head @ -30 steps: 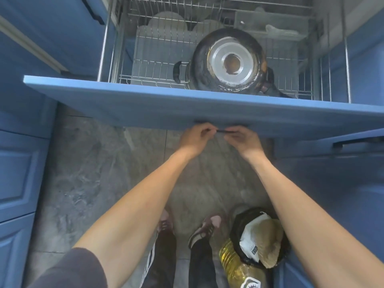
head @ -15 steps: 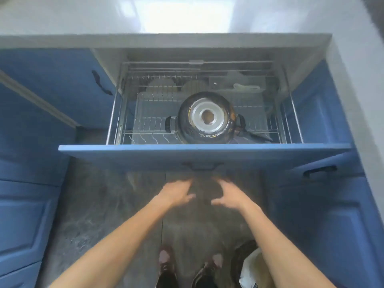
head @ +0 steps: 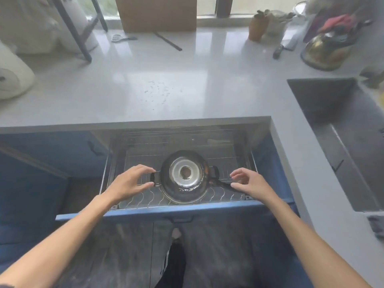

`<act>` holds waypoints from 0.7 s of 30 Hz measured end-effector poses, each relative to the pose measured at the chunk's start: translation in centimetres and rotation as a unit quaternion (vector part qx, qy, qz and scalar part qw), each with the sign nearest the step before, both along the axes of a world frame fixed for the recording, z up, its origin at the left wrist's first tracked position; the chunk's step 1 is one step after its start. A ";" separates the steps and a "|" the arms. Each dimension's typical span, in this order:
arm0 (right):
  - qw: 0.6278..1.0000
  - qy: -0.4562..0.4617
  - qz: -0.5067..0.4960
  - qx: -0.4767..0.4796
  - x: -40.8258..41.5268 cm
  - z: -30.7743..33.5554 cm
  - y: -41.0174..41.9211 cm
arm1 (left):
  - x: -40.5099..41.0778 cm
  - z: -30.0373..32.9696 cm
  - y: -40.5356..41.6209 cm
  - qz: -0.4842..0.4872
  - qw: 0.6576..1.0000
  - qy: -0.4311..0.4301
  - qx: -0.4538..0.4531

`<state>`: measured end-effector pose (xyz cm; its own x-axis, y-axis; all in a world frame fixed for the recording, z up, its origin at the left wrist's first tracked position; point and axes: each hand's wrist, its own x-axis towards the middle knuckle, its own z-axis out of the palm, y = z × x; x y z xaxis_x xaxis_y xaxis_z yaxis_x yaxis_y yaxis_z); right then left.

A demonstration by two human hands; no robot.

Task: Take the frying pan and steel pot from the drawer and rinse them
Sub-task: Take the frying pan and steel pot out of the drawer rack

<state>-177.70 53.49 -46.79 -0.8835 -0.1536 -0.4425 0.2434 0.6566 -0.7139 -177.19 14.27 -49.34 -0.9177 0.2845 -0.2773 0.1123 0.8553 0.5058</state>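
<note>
Flanking the upturned pot (head: 185, 176) (blackened), left hand (head: 126, 183) and right hand (head: 248, 181) spread, ungrasping.

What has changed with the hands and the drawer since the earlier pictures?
Both hands let go of the drawer front and moved up into the drawer. The left hand now reaches the small side handle of the upside-down pan; the right hand reaches toward the long handle. Neither grips yet. The pan has not moved; the drawer stayed open.

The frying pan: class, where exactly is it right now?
In the head view, the frying pan lies upside down on the wire rack of the open drawer below the counter, between the left hand and right hand.
</note>
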 end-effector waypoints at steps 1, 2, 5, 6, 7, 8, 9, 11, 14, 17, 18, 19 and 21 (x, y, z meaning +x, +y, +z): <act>0.999 -0.014 0.023 0.025 -1.8 -1.9 -0.5 | -2.0 -1.9 -0.5 -0.016 0.999 -0.021 -0.018; 0.997 -0.033 0.050 0.048 -3.2 -4.3 -1.0 | -3.7 -4.1 -0.9 -0.030 0.998 -0.045 -0.028; 0.986 -0.085 0.111 0.093 -6.5 -11.9 -2.4 | -7.7 -10.7 -1.5 -0.041 0.992 -0.106 -0.058; 0.983 -0.094 0.120 0.106 -7.4 -14.2 -2.9 | -8.5 -12.5 -1.6 -0.035 0.991 -0.119 -0.058; 0.981 -0.091 0.124 0.119 -8.0 -16.0 -3.3 | -9.0 -14.1 -1.5 -0.033 0.990 -0.129 -0.054; 0.979 -0.088 0.125 0.136 -8.4 -17.7 -3.6 | -9.3 -15.6 -1.3 -0.025 0.988 -0.140 -0.051; 0.977 -0.086 0.123 0.151 -8.6 -19.1 -3.8 | -9.6 -16.9 -1.2 -0.017 0.986 -0.157 -0.051; 0.972 -0.082 0.126 0.179 -9.0 -21.3 -3.7 | -10.2 -18.9 -1.1 -0.007 0.981 -0.187 -0.050; 0.961 -0.086 0.172 0.200 -10.1 -23.6 -3.4 | -10.7 -20.8 -0.8 0.020 0.980 -0.199 -0.024; 0.956 -0.092 0.203 0.191 -11.1 -25.0 -3.2 | -11.3 -21.5 -0.1 0.036 0.979 -0.200 -0.001; 0.958 -0.093 0.204 0.179 -11.2 -25.4 -3.2 | -11.4 -21.5 0.1 0.035 0.980 -0.194 -0.001; 0.961 -0.090 0.202 0.168 -11.4 -25.6 -3.2 | -11.4 -21.5 0.1 0.033 0.982 -0.186 -0.004; 0.966 -0.081 0.198 0.147 -11.7 -25.7 -3.2 | -11.3 -21.6 -0.2 0.021 0.985 -0.171 -0.009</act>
